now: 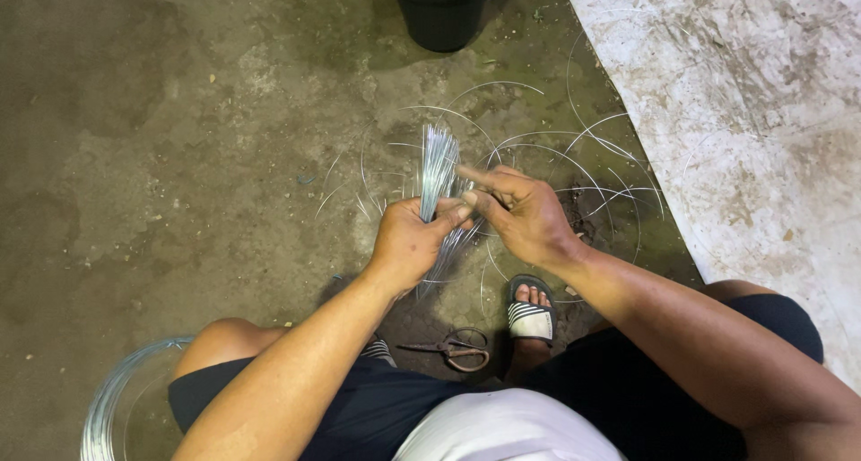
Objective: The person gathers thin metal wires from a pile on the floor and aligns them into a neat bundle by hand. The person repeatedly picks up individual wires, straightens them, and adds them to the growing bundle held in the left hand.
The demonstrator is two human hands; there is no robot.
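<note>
Bundling looks under way: left hand (411,239) grips a wire bundle (437,169) upright; right hand (525,217), just beside, pinches one strand. Adding it likely needs its end lined up.

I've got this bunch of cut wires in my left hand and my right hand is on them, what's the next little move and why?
Probably pull the right hand along the bundle of wires to even up the fanned top ends. The left hand grips the bundle at its middle, and the strands spread apart above that grip. Loose curved wires lie on the floor beyond.
</note>
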